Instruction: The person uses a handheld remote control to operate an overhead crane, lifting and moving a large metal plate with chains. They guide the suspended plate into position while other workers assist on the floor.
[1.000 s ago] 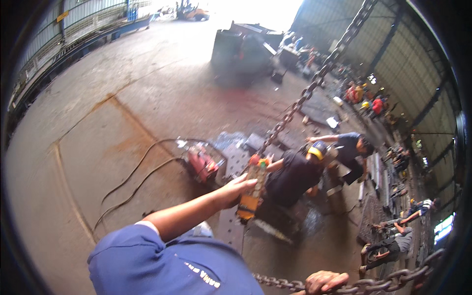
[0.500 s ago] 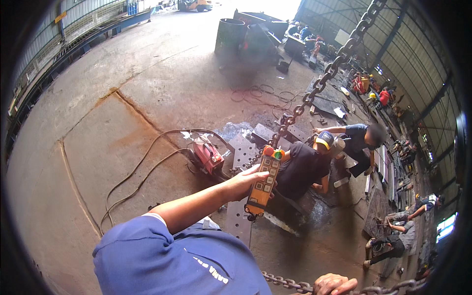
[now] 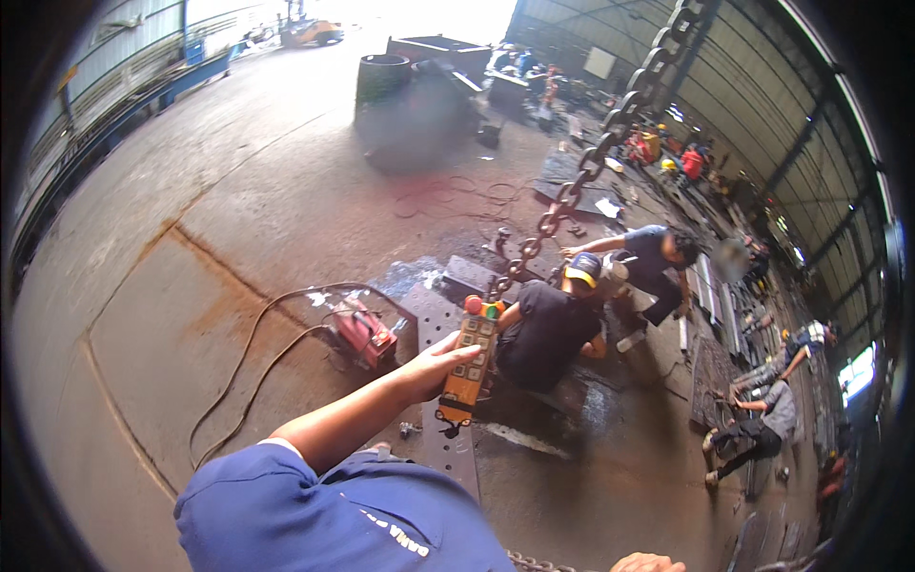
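Observation:
My left hand (image 3: 436, 369) is closed round a yellow crane remote control (image 3: 469, 355) with two rows of square buttons, a red knob and a green knob on its top end. The thumb lies across its button face. Beyond it a heavy steel chain (image 3: 591, 160) rises to the upper right. At the lower edge only the curled knuckles of my right hand (image 3: 648, 563) show. A second length of chain (image 3: 536, 562) leads up to that hand, which appears wrapped round it; the frame cuts off the fingers below.
A person in dark clothes and a cap (image 3: 553, 329) crouches just past the remote, near a drilled steel plate (image 3: 446, 453). Another person (image 3: 658, 262) bends beside them. A red machine (image 3: 365, 334) with cables stands left. Large dark steel drums (image 3: 381, 81) and a forklift (image 3: 313, 33) are farther off.
The view has shifted, so the remote, the crouching people and the hanging chain appear farther left. My right hand has sunk lower in the picture. My left hand keeps its hold on the remote.

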Available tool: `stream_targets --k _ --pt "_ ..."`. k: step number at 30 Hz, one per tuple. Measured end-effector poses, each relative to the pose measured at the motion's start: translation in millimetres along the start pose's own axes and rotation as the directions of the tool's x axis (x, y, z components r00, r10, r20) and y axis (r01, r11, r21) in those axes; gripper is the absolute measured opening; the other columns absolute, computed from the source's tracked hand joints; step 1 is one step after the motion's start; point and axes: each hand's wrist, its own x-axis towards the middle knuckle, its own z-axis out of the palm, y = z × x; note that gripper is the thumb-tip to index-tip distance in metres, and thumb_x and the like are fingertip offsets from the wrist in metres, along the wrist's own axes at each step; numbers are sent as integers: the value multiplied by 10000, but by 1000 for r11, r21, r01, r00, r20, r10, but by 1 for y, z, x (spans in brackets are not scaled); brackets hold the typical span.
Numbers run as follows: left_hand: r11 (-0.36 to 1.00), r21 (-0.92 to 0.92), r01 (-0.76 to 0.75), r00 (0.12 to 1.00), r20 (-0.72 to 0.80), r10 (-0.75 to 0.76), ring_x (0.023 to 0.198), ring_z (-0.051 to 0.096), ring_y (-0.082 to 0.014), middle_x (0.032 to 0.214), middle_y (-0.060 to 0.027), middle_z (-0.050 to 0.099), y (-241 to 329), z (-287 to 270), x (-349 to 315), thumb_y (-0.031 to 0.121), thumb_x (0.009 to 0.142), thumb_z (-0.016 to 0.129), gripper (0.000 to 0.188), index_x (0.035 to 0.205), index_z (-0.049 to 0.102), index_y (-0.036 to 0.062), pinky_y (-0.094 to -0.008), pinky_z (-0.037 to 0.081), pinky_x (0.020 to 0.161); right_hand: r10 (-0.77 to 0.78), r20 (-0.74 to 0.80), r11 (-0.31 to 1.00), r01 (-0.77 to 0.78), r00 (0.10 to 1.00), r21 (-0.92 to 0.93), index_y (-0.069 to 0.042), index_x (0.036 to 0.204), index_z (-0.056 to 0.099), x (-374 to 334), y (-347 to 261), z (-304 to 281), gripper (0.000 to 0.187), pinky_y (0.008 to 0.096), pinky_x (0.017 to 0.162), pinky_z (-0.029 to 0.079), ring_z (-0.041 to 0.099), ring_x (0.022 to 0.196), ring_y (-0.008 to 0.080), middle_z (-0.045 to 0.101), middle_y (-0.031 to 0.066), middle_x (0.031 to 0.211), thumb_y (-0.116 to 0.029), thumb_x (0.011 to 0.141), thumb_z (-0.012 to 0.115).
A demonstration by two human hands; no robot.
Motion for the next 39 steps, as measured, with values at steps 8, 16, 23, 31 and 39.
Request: stream_targets --k 8,16,23,31,39 --pt "997 63 -34 996 82 29 1047 646 -249 1188 -103 591 13 -8 22 233 954 683 567 1431 403 102 -469 572 904 9 -20 998 -10 1000 -64 -8 915 555 -9 -16 -8 419 276 431 414 545 471 156 620 108 659 -335 854 809" --pt "987 118 -108 994 20 106 894 686 -240 1038 -115 631 16 -1 43 78 842 721 520 1307 496 10 -478 608 843 -16 -32 994 13 999 -108 21 922 564 -19 -29 -14 386 279 385 385 523 437 151 623 133 671 -317 905 749" --pt "933 236 -270 963 86 256 1110 647 -331 1177 -190 629 38 6 75 50 753 647 629 1352 473 -29 -488 547 990 -25 -104 997 17 994 -78 46 879 501 -29 -41 -15 389 283 303 342 481 363 139 605 182 625 -253 922 748" --pt "843 -24 -537 793 327 514 1198 600 -293 1261 -143 594 57 18 123 107 771 709 572 1302 515 14 -440 471 1056 -14 -71 990 4 997 -144 6 971 590 -23 -45 -17 449 252 359 343 491 424 114 647 120 699 -376 862 797" --pt "798 82 -598 792 215 571 1101 639 -266 1271 -211 622 63 31 119 106 827 667 462 1250 532 -23 -389 570 873 8 -64 988 -18 998 -154 -8 992 571 -24 -54 -21 459 240 354 318 445 410 95 639 119 703 -389 863 793"
